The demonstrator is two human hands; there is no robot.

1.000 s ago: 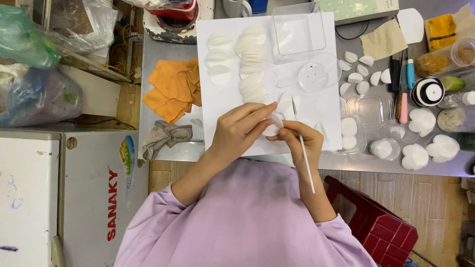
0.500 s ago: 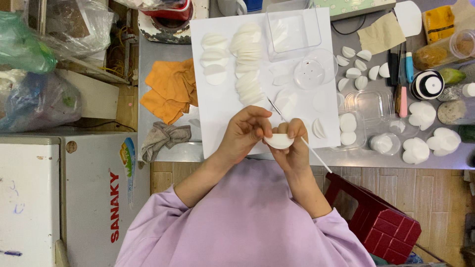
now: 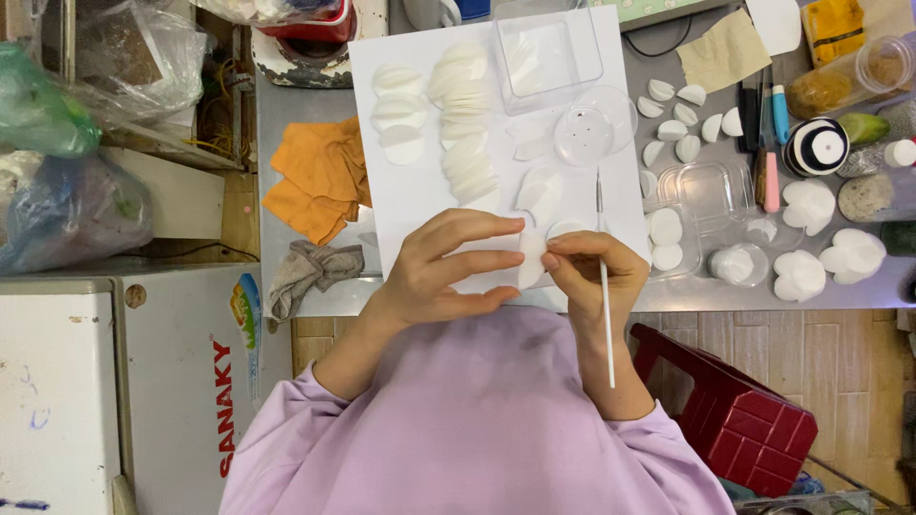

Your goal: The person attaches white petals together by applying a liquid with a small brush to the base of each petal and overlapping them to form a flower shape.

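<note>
Petal: white, thin, rounded piece (image 3: pixel 530 259), pinched between both hands just above the table's near edge, over the white sheet (image 3: pixel 401 205).
Left hand: (image 3: pixel 447 269) closed on the petal's left side, thumb beneath, fingers on top.
Right hand: (image 3: pixel 593 272) closed on the petal's right edge, with a slim white stick (image 3: pixel 605 315) gripped alongside.
Handling: judged fragile; light, even fingertip pressure suited it, the stick's tip kept clear of the surface.
Nearby: fanned stack of petals (image 3: pixel 468 143); clear round dish (image 3: pixel 592 126); orange cloth (image 3: pixel 320 179).
</note>
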